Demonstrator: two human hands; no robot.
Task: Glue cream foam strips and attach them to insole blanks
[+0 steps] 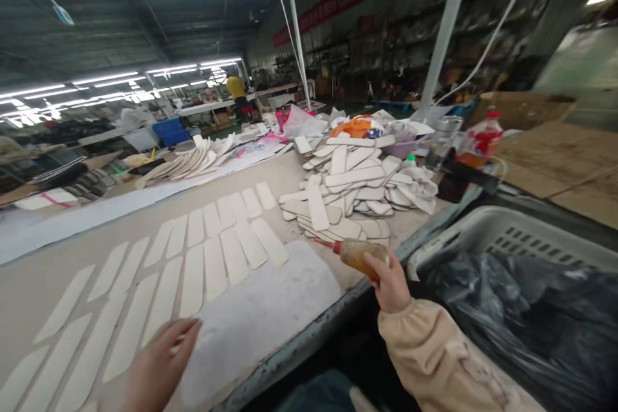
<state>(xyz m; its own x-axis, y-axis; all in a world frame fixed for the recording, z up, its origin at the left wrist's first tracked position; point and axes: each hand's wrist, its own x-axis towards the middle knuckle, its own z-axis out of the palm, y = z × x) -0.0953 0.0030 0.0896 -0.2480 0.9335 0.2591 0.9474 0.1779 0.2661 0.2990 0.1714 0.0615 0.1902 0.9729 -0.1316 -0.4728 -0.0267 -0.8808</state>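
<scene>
My right hand grips a squeeze bottle of amber liquid, tilted on its side with its red nozzle pointing left. The bottle hangs over the table's near edge, in front of a heap of pale, rounded flat strips. My left hand, blurred, is low over the near strips with its fingers drawn together; anything between them is hidden. Two slanting rows of pale flat strips lie spread across the table. Beside them is a white sheet.
A pale plastic basket with black plastic film stands right of the table edge. Behind the heap are a red-capped bottle, a glass jar and bags. Another stack of curved pieces lies farther back. A person in yellow is in the distance.
</scene>
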